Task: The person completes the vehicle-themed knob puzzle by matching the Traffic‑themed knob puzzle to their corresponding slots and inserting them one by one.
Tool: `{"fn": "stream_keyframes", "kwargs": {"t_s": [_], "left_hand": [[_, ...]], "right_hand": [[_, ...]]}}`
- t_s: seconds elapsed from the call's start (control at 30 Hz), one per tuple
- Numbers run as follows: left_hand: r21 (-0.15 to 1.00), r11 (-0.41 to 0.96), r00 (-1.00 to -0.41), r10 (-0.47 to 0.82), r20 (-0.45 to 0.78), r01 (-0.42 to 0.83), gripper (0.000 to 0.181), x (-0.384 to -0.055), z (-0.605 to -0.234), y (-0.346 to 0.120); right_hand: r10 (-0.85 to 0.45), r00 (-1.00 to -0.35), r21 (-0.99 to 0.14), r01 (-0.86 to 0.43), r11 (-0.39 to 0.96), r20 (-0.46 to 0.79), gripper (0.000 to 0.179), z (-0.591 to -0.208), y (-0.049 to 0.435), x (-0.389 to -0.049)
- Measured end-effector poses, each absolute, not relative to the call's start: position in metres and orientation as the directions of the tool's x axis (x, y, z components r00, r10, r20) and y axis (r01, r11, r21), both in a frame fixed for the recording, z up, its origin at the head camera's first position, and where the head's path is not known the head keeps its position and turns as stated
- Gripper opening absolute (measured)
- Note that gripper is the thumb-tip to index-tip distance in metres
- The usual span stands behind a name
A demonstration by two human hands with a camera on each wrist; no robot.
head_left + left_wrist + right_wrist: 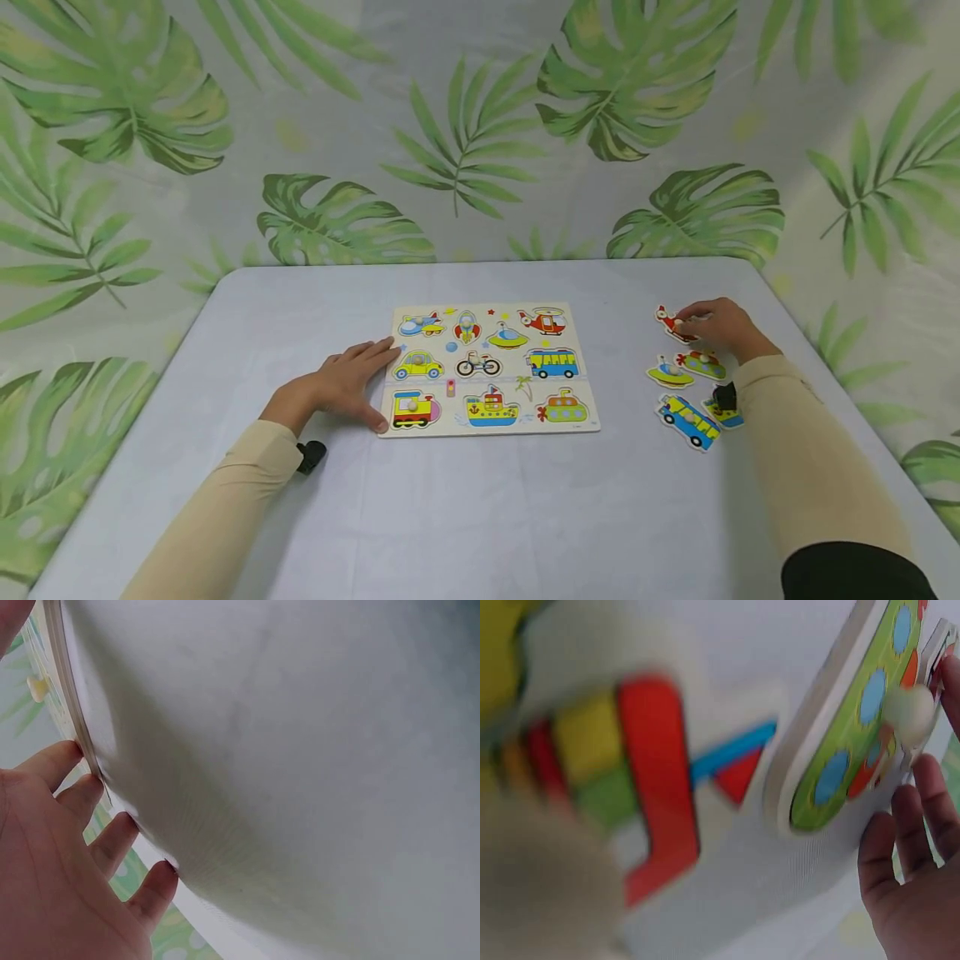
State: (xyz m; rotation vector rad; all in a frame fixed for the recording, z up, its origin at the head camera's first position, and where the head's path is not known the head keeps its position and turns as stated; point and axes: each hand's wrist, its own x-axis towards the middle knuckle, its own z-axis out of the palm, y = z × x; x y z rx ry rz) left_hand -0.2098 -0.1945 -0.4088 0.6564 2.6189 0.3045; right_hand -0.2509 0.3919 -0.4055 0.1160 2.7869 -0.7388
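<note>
Vivid colours on a plain white cloth-covered bench (450,517)
Cream rectangular board (452,412) printed with multicoloured vehicles; at right, a red helicopter-shaped piece (667,322), a yellow-green saucer-shaped piece (670,377), a green submarine-shaped piece (701,365) with blue spots and a blue-and-yellow bus-shaped piece (688,422); beige fabric sleeves (217,500); far, a pale grey fabric backdrop (487,237) patterned with green leaves.

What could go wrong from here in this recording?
The right hand grips the red helicopter-shaped puzzle piece close to the green submarine-shaped piece; its fingers might nudge that neighbour.

In the head view, the black wrist camera partly covers the blue-and-yellow boat-shaped piece, so a low arm sweep could knock it.

The left hand touches the pale rectangular puzzle board only at its left end; a push elsewhere may shift it.
</note>
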Motion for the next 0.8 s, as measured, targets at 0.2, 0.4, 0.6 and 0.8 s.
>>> {"fn": "stream_keyframes", "kwargs": {"t_s": [0.2,0.4,0.6,0.8], "left_hand": [[0.307,0.866,-0.798,0.488,-0.353,0.394,0.118,-0.2101,-0.4078,-0.1941],[0.31,0.866,-0.797,0.489,-0.354,0.393,0.118,-0.2103,-0.4084,-0.1938],[0.307,0.863,-0.794,0.494,-0.354,0.4,0.117,-0.2097,-0.4072,-0.1925],[0.305,0.867,-0.796,0.487,-0.358,0.394,0.118,-0.2094,-0.4063,-0.1924]], "right_hand": [[0.045,-0.959,-0.5,0.185,0.846,-0.278,0.049,-0.409,0.3903,-0.2499],[0.053,-0.967,-0.491,0.173,0.854,-0.248,0.047,-0.4121,0.3918,-0.2502],[0.037,-0.979,-0.458,0.127,0.88,-0.2,0.043,-0.4127,0.3921,-0.2494],[-0.012,-0.989,-0.404,0.05,0.913,-0.15,0.037,-0.4092,0.3891,-0.2505]]}}
